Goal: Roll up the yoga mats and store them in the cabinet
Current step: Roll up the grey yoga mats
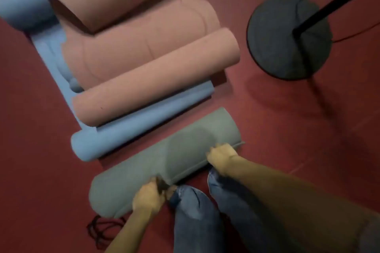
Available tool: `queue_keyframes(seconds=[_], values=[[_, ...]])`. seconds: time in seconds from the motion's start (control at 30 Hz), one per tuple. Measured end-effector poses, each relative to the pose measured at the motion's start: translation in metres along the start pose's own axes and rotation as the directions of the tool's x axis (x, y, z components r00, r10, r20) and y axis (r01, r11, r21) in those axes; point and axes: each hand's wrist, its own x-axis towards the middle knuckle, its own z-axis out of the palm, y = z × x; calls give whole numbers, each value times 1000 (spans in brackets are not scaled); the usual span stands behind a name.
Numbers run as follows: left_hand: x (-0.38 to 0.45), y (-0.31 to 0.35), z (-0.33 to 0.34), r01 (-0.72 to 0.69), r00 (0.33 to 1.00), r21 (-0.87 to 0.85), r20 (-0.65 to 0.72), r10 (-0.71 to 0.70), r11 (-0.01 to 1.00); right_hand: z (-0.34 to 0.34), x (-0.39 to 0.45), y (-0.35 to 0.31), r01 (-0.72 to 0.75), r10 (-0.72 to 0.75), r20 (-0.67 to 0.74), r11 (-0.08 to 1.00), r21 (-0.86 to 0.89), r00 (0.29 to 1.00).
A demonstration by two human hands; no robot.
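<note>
Grey mat rolled on the red floor before denim knees, left hand and right hand curled on its near edge, fingertips hidden, blue mat and pink mat beyond, both blurred, far rolls cut off at top edge.

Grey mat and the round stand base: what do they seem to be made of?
Grey mat: likely soft foam or rubber, matte; it bends into a thick roll with rounded edges. Round stand base: probably metal, dull dark finish; flat rigid disc, though blur leaves it uncertain.

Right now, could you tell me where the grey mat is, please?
The grey mat lies rolled on the red floor, low in the head view, beside the blue mat, gripped by both hands.
</note>
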Motion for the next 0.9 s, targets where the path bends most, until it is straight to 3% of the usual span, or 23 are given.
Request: queue_keyframes(seconds=[0.1,0.13,0.27,0.47,0.57,0.63,0.7,0.83,0.9], values=[[32,-16,41,-76,992,81,-92,83,994,30,56,-1,-31,30,-114,999,-9,993],[39,-21,53,-56,989,37,-132,61,998,36,66,-1,17,-19,-154,1000,-9,988],[47,-31,86,-238,883,208,-359,301,949,62,81,-1,201,-222,-156,969,-141,963],[42,-43,120,-329,776,390,-407,482,860,91,74,-9,285,-341,-192,920,-269,920],[42,-45,133,-316,809,400,-359,465,860,97,57,-24,243,-306,-213,930,-277,928],[39,-36,135,-202,858,297,-406,314,933,110,51,-28,164,-226,-295,961,-221,928],[31,-25,147,-96,927,254,-328,179,962,124,38,-33,118,-156,-285,982,-147,946],[28,-31,164,-59,928,306,-335,165,950,136,40,-28,49,-120,-312,973,-227,943],[36,-37,170,-45,958,346,-252,139,937,134,43,-21,44,-110,-290,973,-227,951]])
